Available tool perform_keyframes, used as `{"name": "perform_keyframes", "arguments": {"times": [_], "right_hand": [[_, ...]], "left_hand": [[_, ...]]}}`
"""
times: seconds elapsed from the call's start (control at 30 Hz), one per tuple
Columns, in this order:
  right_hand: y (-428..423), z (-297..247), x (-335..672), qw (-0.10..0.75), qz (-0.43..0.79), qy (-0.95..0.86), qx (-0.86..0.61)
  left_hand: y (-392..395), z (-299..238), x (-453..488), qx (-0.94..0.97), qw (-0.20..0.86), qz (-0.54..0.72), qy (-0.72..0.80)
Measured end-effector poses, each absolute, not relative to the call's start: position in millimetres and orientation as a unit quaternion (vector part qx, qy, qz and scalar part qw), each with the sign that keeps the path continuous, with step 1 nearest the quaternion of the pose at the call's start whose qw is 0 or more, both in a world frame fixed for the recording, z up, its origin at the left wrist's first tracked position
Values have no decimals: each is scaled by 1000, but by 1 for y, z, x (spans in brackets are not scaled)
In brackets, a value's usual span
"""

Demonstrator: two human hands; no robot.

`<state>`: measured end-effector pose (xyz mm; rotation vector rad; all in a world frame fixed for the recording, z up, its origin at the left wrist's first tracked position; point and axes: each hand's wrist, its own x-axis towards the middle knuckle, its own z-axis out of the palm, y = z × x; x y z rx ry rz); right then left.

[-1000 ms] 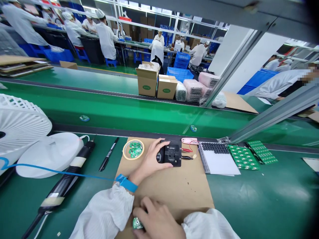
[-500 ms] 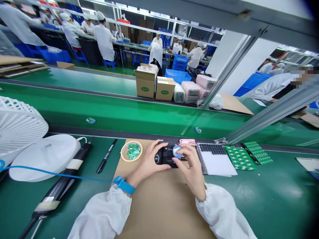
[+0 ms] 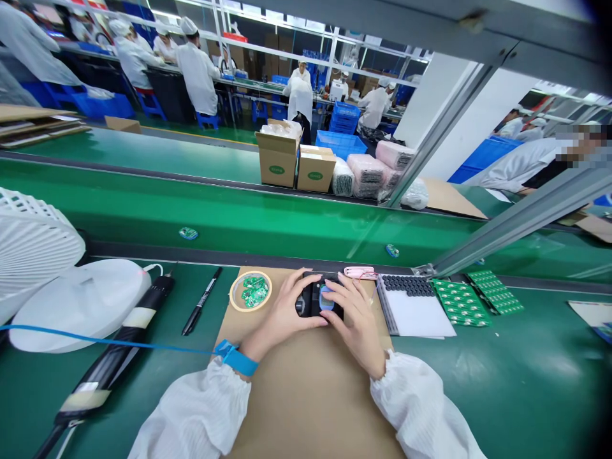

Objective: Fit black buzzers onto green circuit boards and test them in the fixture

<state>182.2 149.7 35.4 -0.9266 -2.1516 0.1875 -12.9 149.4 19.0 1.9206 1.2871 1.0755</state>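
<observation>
Factory workers (image 3: pixel 196 73) in white smocks sit along benches beyond a green conveyor belt (image 3: pixel 239 204), and cardboard boxes (image 3: pixel 277 159) stand on the far side of the belt. On the near green counter (image 3: pixel 540 338), items are set out from left to right as follows. A white fan (image 3: pixel 33 248) stands at the far left, just beside a round white disc (image 3: pixel 79 312). A black electric screwdriver (image 3: pixel 115 363) lies next to them, with a marker pen (image 3: pixel 201 301) to its right. A blue wrist strap (image 3: pixel 236 360) circles the left wrist, and its cord (image 3: pixel 119 336) runs left across the screwdriver. A cardboard sheet (image 3: pixel 306 395) covers the counter as a work mat. A ring of tape (image 3: pixel 250 291) on the sheet corrals small green circuit boards. A black fixture (image 3: pixel 313 299) sits at the sheet's far edge, held in place by both hands. The left hand (image 3: pixel 282 312) is clamped around its left side, which steadies it. The right hand (image 3: pixel 356 322) lies over its right side beside a blue piece (image 3: pixel 326 298); whether that grip is clamped cannot be told. A pink clip (image 3: pixel 359 273) lies just beyond. Further right are a pad with rows of black discs (image 3: pixel 406 286) and two sheets of green circuit boards (image 3: pixel 461 303).
</observation>
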Motion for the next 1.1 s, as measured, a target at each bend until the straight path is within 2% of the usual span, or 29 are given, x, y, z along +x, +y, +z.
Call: {"name": "perform_keyframes", "arguments": {"times": [0.33,0.5,1.1], "right_hand": [[155,44,187,392,99,-848,-342],[152,47,182,374,91,-845,-371],[157,35,179,401,168,-803,-408]], "left_hand": [[149,18,-14,724,290,403,478],[149,21,-13,720,300,403,479],[152,18,-8,715,261,419,494]]}}
